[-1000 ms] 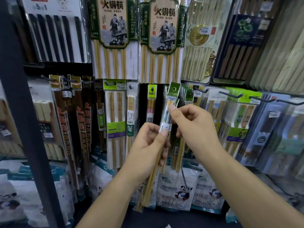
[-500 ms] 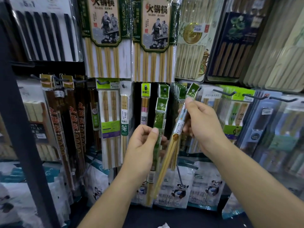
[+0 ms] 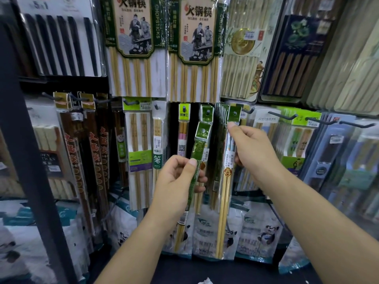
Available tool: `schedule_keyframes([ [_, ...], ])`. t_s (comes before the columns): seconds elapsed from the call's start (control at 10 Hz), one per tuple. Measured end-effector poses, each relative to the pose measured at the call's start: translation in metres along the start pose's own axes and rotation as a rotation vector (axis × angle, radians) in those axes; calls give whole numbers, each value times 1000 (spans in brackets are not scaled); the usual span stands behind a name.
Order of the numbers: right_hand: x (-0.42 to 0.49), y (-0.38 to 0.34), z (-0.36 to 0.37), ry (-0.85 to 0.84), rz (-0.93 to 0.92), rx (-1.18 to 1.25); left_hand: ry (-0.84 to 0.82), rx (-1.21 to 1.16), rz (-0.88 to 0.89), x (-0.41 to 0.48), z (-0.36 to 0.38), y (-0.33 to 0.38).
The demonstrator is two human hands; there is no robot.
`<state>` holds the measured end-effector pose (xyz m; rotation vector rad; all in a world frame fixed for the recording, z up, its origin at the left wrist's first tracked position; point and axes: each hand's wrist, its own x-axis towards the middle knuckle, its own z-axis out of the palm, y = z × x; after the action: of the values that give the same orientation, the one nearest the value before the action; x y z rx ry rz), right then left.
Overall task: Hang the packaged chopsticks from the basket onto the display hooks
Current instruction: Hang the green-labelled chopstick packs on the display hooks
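Hooks (image 3: pixel 284 116) on a dark wall (image 3: pixel 173 128) carry chopstick packs (image 3: pixel 139 150).

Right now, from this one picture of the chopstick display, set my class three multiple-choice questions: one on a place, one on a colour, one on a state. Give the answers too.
1. Where is the top of the clear pack that the right hand holds?
A. up at the hooks
B. inside a basket
C. flat on the floor

2. What colour is the sleeve of the slanted pack in the left hand?
A. red
B. green
C. blue

3. What is the left hand doing?
A. hanging empty
B. pressing flat on a shelf
C. gripping a pack

Answers:
1. A: its header card sits level with the hook row.
2. B: the sleeve and header are plainly green.
3. C: the thumb and fingers curl round the slanted pack.
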<state>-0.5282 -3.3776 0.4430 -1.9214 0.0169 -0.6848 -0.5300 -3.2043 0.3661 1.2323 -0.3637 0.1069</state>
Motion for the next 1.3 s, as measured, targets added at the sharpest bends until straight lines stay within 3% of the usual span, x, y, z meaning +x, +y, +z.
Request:
schedule_keyframes([
  [0.8, 15, -5, 3, 32, 195, -7, -19, 21, -8, -3, 2, 8],
  [1.1, 11, -5, 4, 119, 65, 45, -23, 14, -10, -1, 1, 5],
  [1.3, 12, -6, 4, 86, 31, 159, -23, 15, -6, -1, 2, 5],
])
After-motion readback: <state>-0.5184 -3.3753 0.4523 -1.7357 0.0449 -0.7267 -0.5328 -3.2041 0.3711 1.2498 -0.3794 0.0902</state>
